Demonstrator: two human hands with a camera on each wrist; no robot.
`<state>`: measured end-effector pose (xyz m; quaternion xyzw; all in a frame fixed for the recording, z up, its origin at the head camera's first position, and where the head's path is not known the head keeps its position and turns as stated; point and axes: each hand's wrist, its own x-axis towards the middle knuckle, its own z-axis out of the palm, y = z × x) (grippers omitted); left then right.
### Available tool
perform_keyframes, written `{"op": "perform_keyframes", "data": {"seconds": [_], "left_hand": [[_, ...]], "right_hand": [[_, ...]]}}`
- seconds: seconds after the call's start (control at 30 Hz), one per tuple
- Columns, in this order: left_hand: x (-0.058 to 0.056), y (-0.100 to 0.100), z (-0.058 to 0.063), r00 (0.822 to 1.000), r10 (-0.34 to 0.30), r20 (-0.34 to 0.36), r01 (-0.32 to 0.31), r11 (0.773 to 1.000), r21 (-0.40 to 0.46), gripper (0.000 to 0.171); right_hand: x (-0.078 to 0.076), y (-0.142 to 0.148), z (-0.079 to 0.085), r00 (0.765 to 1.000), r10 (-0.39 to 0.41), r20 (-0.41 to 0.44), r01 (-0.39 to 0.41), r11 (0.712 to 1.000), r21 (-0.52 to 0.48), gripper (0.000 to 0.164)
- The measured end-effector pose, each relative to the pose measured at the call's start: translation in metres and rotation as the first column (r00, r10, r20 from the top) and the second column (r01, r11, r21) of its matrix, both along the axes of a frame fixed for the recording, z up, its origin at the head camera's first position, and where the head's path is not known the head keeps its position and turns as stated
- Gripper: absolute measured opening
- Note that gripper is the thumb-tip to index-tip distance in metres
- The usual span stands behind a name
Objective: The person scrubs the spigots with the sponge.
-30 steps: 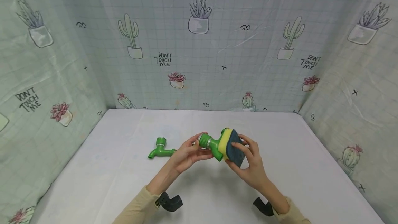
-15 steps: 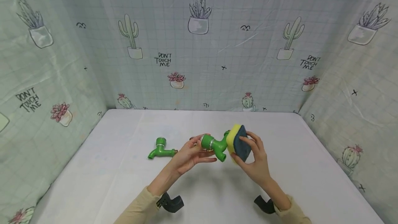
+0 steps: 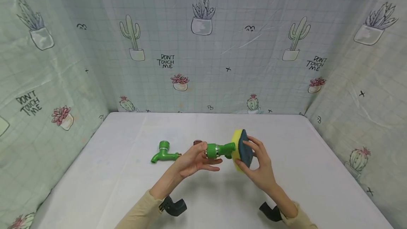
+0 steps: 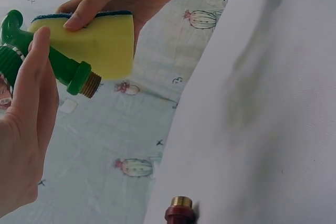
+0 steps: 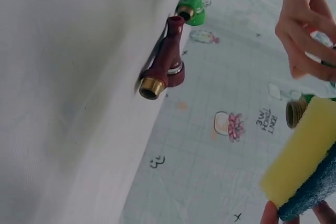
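Note:
My left hand (image 3: 192, 162) holds a green tap (image 3: 226, 148) by its ribbed knob, raised above the table. In the left wrist view, the tap's brass threaded end (image 4: 90, 85) points away from the fingers. My right hand (image 3: 262, 170) grips a sponge (image 3: 246, 153), yellow on one side and dark blue on the other, with the thumb and fingers at its edges. The sponge's yellow face (image 4: 100, 51) is turned to the tap and lies right against or just beside it; contact is hard to tell. Part of the tap is hidden by the sponge in the right wrist view.
A second green tap (image 3: 163, 153) lies on the white table (image 3: 127, 186), left of the hands. Beyond the left hand lies a dark red tap (image 5: 168, 56), mostly hidden in the head view. Cactus-printed cloth (image 3: 229, 45) hangs at the back and sides.
The sponge first moved right and off the tap's side, then slightly back left. The left hand has turned the tap, so its spout and body now point differently.

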<state>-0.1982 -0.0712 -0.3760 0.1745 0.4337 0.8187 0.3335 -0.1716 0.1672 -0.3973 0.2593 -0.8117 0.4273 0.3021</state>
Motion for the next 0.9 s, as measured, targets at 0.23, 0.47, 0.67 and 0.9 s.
{"op": "perform_keyframes", "data": {"seconds": [0.23,0.47,0.67,0.9], "left_hand": [[-0.002,-0.001,-0.004,0.986,-0.158,-0.056,0.155,0.986,-0.058,0.021],[-0.005,0.0,-0.009,0.975,-0.212,-0.068,0.201,0.97,-0.135,0.056],[-0.006,0.0,-0.017,0.982,-0.178,-0.058,0.168,0.975,-0.148,0.054],[-0.006,0.0,-0.015,0.984,-0.161,-0.081,0.149,0.979,-0.139,0.058]], "right_hand": [[0.001,0.003,0.004,0.995,-0.041,0.092,0.036,0.998,0.059,0.059],[0.0,0.006,0.001,0.989,-0.089,0.122,0.082,0.995,0.06,0.06],[0.002,0.006,0.008,0.991,-0.089,0.097,0.084,0.995,0.058,0.06],[-0.004,0.009,0.015,0.994,-0.051,0.101,0.044,0.996,0.072,0.059]]}}
